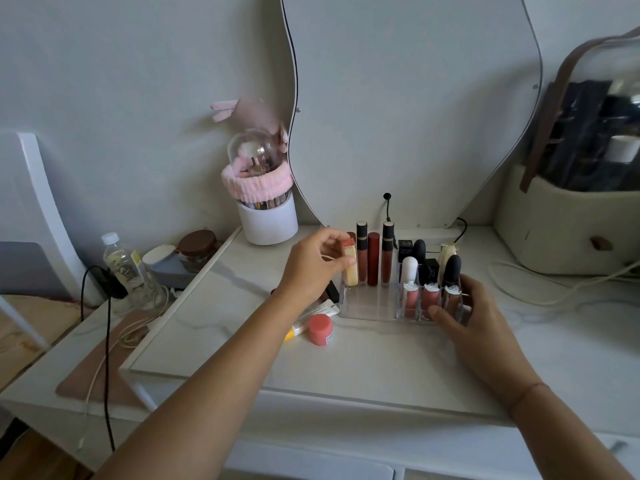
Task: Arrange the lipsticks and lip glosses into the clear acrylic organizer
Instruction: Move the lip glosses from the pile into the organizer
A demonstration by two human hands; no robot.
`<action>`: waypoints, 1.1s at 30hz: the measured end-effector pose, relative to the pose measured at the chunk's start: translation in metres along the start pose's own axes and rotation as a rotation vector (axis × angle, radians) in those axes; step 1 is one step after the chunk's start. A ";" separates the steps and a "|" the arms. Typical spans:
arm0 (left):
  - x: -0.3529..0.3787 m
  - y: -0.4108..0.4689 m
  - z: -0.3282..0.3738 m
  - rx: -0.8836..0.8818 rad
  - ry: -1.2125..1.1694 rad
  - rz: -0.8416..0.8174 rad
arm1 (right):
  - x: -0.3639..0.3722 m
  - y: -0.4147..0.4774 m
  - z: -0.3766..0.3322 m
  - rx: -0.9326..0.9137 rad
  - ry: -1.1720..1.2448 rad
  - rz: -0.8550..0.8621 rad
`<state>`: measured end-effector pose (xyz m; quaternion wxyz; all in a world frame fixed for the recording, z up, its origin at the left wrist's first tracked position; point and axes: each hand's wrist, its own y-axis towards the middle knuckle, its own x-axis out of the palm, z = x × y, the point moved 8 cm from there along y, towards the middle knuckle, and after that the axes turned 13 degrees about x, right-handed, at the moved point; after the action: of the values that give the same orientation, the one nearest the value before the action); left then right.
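The left hand [313,268] has its grip pinched on a cream lip tube [350,268], upright at the left end of the clear acrylic organizer [367,306], centre of frame; a tilt could topple the neighbouring glosses [374,261]; the right hand [474,317] rests open against the organizer's right side, bracing it on the table [381,368]; releasing it might let the organizer slide.

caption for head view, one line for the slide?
Left hand lowers cream lipstick into clear organizer; right hand steadies it.

Obs: organizer [367,303] showing clear; lipstick [351,265] in cream w/ red cap; tall glosses [362,258] reading brown-red, black caps; jar [321,329] showing coral pink; headband [256,183] looking pale pink; tabletop [346,368] appearing white, faint grey veining.
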<state>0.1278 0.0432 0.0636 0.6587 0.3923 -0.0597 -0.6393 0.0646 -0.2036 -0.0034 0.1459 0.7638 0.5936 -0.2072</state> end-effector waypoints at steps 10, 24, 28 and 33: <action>0.002 -0.005 -0.012 -0.053 0.069 -0.006 | 0.000 0.000 -0.001 0.002 -0.007 0.007; 0.009 -0.012 -0.011 -0.111 0.121 0.166 | 0.001 0.000 -0.002 0.007 -0.017 -0.003; 0.008 -0.009 -0.012 -0.095 0.107 0.130 | 0.001 0.001 -0.001 0.007 -0.015 -0.004; 0.005 -0.008 -0.016 -0.103 0.079 0.098 | 0.001 0.003 0.001 0.012 -0.009 0.002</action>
<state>0.1312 0.0470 0.0457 0.7105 0.3791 -0.0198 -0.5925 0.0673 -0.2040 -0.0048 0.1444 0.7643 0.5909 -0.2141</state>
